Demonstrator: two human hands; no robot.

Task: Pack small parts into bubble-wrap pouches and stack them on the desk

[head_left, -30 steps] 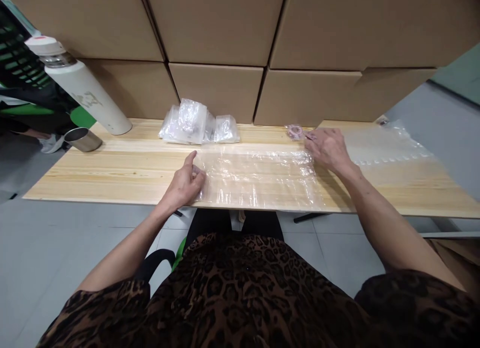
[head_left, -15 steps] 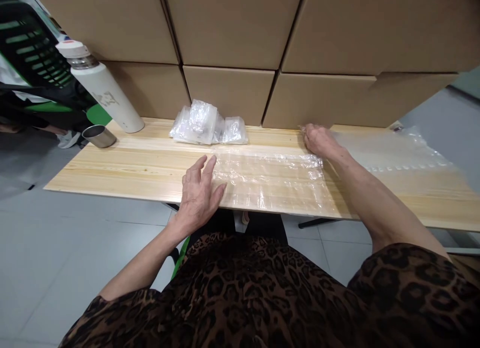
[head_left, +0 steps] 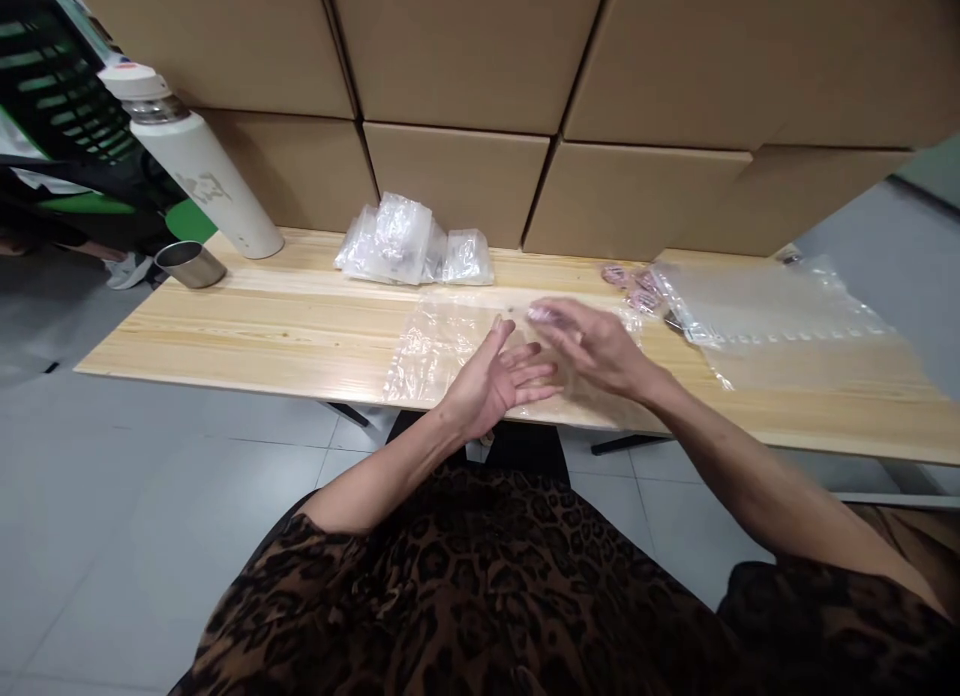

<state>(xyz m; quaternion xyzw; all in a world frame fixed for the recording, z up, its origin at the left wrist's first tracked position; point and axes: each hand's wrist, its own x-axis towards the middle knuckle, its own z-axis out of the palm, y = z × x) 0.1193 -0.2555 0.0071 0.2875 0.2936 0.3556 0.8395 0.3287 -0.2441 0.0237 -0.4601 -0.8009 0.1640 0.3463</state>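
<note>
A clear plastic sheet (head_left: 431,348) lies flat on the wooden table (head_left: 262,321) in front of me. My left hand (head_left: 491,381) hovers over its near edge, palm up and fingers spread, holding nothing. My right hand (head_left: 592,348) is just beside it, above the sheet, and its fingertips pinch a small pink item (head_left: 541,314) over my left palm. More small pink items (head_left: 631,278) lie on the table behind my right hand.
A second, larger plastic sheet (head_left: 772,301) lies to the right. A pile of small clear bags (head_left: 409,241) sits at the back, against stacked cardboard boxes (head_left: 457,166). A white bottle (head_left: 202,171) and a metal cup (head_left: 189,264) stand at the far left.
My right hand came back from the pink items at the back with one pinched in it. My left hand lifted off the sheet, turned palm up and moved right to meet it.
</note>
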